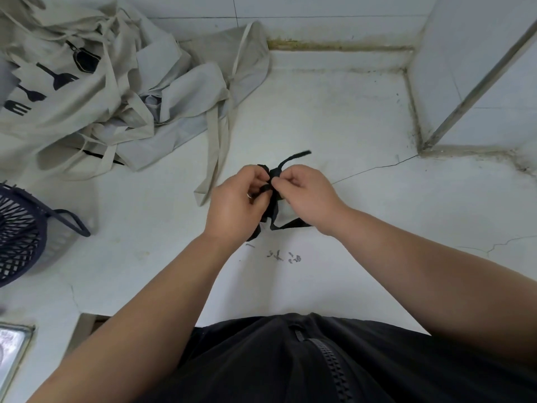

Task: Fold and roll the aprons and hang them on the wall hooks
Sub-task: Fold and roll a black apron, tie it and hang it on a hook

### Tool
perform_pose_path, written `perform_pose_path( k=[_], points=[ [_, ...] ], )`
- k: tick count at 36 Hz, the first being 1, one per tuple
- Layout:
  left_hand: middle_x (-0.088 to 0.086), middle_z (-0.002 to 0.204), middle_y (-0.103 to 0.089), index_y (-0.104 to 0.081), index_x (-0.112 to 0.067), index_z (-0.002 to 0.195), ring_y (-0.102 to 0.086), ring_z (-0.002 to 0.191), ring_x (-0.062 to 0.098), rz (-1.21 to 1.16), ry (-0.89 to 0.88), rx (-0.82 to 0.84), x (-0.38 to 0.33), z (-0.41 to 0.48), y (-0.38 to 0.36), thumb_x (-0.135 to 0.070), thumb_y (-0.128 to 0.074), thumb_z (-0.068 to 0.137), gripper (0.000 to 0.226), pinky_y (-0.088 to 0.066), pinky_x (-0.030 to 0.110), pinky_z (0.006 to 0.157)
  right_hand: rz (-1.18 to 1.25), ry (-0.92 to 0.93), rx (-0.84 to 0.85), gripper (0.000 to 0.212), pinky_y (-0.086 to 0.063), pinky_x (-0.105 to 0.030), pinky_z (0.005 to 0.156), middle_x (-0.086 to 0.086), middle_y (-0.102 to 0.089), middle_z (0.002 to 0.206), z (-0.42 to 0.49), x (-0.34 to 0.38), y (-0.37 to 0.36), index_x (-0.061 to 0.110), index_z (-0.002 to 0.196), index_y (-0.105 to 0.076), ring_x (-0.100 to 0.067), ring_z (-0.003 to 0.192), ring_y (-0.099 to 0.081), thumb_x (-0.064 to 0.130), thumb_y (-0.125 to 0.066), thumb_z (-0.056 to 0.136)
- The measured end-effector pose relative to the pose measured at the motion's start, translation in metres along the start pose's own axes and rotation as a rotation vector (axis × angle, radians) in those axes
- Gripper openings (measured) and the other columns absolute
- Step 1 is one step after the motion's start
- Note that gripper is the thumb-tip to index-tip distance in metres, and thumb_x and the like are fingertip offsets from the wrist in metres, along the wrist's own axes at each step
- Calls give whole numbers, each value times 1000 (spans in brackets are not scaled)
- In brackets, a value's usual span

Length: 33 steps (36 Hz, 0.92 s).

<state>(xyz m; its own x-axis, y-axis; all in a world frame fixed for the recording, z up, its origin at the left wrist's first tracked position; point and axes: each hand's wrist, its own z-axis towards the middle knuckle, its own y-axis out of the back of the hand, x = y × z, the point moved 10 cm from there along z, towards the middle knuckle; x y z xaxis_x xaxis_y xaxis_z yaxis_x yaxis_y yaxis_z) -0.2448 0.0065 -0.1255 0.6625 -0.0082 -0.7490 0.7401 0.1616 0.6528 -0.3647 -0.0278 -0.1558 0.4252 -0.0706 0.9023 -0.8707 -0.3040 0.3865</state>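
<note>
Here we stand at a white counter (363, 120), both hands up over its middle, working a black strap (273, 209). Our left hand (234, 206) has its fingers curled round the strap from the left, with a ring on one finger. Our right hand (309, 190) pinches the same strap from the right, thumb and fingertips meeting at a small bunched knot between the two hands. One loose end sticks out beyond the knuckles toward the far edge; two more lengths trail down toward the near edge, and we cannot tell whether they touch the counter.

The beige aprons (87, 97) lie in a crumpled pile at the far left corner, one showing black kitchen-tool prints, and a long tie reaches from the pile almost to our left hand. A dark slatted basket (20, 231) sits at the left edge. A thin crack runs across the counter to the right of our hands.
</note>
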Motion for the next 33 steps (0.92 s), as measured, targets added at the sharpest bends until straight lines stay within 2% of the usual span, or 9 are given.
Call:
perform_pose_path(
  k=[3,7,10,12,14,18,22,26,33],
  points=[
    [-12,88,-64,-63,-14,104,-62,90,14,34,-76,-17,-7,-2,-1,-8,-66,86,20,-50,26,80,145,-81,-15,27,-31,-34,61,-9,-43,60,2,-3,2,6,61,-52,-19,56,-36,14,-55,87],
    [-26,83,-57,-60,-13,103,-60,82,3,-6,-73,-7,-7,-3,-2,-7,-64,88,17,-47,9,76,-111,74,-15,30,-33,-29,59,-15,-47,60,1,13,3,-5,71,-59,-19,58,-40,14,-52,92],
    [-27,79,-55,-56,-12,102,-57,77,-7,-11,-58,-27,-5,-4,1,-8,-64,87,18,-43,5,74,-315,242,78,27,-29,-22,56,1,-46,60,-4,27,-7,2,82,-63,-19,64,-41,11,-43,98],
    [-25,78,-56,-53,-15,98,-58,76,-3,-20,-44,-34,-4,-4,3,-8,-65,87,18,-44,8,73,-383,278,124,25,-29,-21,59,6,-48,65,-6,26,-12,4,97,-66,-16,68,-44,8,-41,97],
    [-23,78,-57,-50,-20,95,-60,76,0,-19,-45,-10,-4,-4,2,-8,-65,87,20,-46,11,73,-415,309,116,21,-29,-22,60,10,-46,63,-7,27,-12,4,98,-65,-16,67,-44,7,-45,94],
    [-20,85,-61,-52,-18,96,-58,81,-11,-32,-63,39,-7,-5,-1,-6,-63,88,18,-45,6,77,-382,310,34,24,-40,-30,72,-9,-62,82,-8,25,-3,1,99,-66,-23,81,-53,8,-44,95],
    [-15,86,-62,-49,-18,96,-60,80,-8,-59,-28,1,-4,-6,-1,-5,-64,87,22,-41,0,74,-315,243,6,24,-36,-25,64,-7,-61,81,-10,20,-3,2,95,-64,-19,75,-52,11,-42,97],
    [-15,87,-61,-50,-12,99,-64,82,5,-40,-22,17,-2,-8,-7,-5,-63,88,19,-45,5,73,-304,214,34,23,-37,-15,64,-7,-65,88,-10,14,-4,4,100,-67,-19,80,-54,10,-45,96],
    [-7,95,-68,-51,-13,100,-67,92,10,-51,-37,74,-4,-10,-13,-7,-64,88,19,-50,16,81,-383,280,20,23,-38,-34,71,-18,-60,78,-12,15,-3,-5,93,-63,-31,79,-54,4,-42,95]
  ],
)
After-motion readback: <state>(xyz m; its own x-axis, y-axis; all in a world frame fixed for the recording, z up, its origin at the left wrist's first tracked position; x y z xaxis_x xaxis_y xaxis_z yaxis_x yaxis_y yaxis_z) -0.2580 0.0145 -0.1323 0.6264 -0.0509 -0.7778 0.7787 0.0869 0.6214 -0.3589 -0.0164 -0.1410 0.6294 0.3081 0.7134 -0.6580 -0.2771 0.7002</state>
